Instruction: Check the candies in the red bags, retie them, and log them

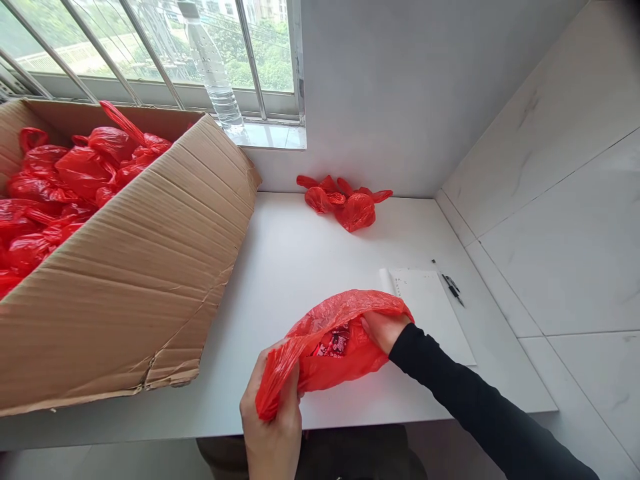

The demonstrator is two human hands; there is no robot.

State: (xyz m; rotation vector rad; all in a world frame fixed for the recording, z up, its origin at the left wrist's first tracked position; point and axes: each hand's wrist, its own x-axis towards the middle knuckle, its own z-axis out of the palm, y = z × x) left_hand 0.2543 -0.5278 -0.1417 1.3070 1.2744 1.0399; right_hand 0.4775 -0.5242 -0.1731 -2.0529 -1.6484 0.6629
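Observation:
A red plastic bag (345, 370) is spread open above the white table near its front edge. My left hand (275, 400) is closed round the bag's gathered left end. From the right, my right hand (385, 330) reaches into the bag's mouth; its fingers are hidden by the plastic, so I cannot see whether they grip anything. Small dark-and-pink printed packets (336, 341) show inside the bag between my hands.
A large cardboard box (150, 267) full of knotted red bags (90, 167) stands at the left. Two tied red bags (357, 210) lie by the wall. An open notebook (430, 300) and a pen (453, 288) lie at the right. A water bottle (213, 73) stands on the windowsill.

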